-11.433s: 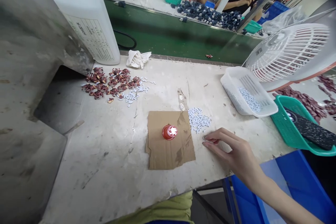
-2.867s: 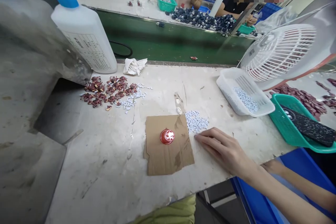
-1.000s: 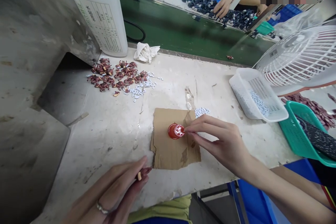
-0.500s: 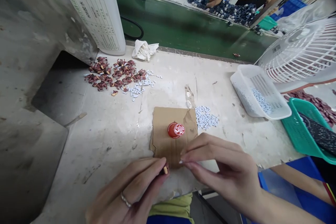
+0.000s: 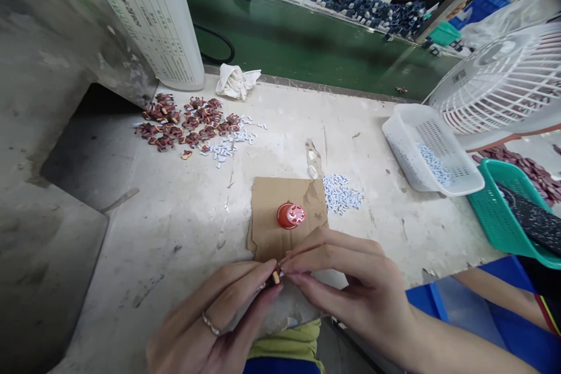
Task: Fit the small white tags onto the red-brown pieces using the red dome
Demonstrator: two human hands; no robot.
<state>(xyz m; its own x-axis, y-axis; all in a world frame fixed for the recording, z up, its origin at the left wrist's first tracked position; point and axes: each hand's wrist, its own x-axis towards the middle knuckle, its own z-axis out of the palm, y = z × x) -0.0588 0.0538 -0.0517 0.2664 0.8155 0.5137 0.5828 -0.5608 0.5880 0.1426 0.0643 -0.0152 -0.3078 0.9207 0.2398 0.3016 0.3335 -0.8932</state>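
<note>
At the frame's lower centre, the left hand pinches a brown-and-tan piece, long axis hidden, immediately left of the tiny pale piece the right hand pinches.

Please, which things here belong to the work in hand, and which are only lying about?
Likely in the work:
small brown-and-tan piece, in the left hand
right hand, close against it
red cup-like thing on cardboard
pale bits beside the cardboard
clustered brown pieces

Likely just lying about:
crumpled white cloth
dark speckled object in the green basket
</note>
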